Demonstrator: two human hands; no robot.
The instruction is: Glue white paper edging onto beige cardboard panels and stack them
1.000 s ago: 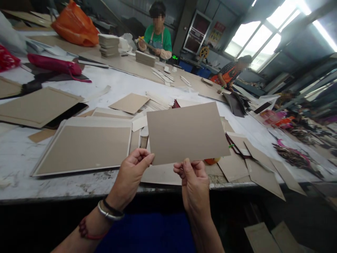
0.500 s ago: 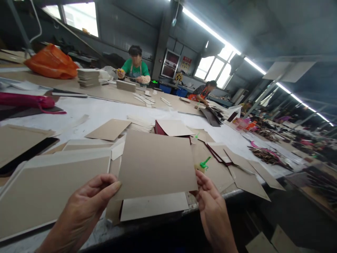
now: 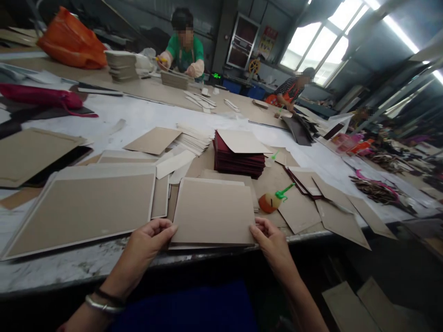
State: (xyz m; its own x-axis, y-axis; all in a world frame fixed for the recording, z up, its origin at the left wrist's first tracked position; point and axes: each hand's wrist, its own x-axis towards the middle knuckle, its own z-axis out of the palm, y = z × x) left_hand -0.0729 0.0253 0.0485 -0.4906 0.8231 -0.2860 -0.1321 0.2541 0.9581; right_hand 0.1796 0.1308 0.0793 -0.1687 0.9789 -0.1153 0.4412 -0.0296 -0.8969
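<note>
A grey cardboard sheet (image 3: 214, 212) lies flat on a white sheet near the table's front edge. My left hand (image 3: 147, 244) grips its near left corner, thumb on top. At the near right corner my right hand (image 3: 273, 242) pinches the board's edge. A stack of dark red covers (image 3: 238, 161) with a cardboard piece on top stands just behind the sheet. To its right lies a small orange glue bottle with a green nozzle (image 3: 273, 200).
A large framed cardboard panel (image 3: 83, 207) lies to the left. Loose cardboard pieces (image 3: 332, 212) spread to the right. A worker in green (image 3: 185, 46) and another person (image 3: 294, 90) sit along the far side of the long table (image 3: 138, 113). An orange bag (image 3: 71, 39) sits far left.
The cardboard sheet was held up in the air in both hands. It has come down and now lies flat at the table's edge, both hands still on its near corners.
</note>
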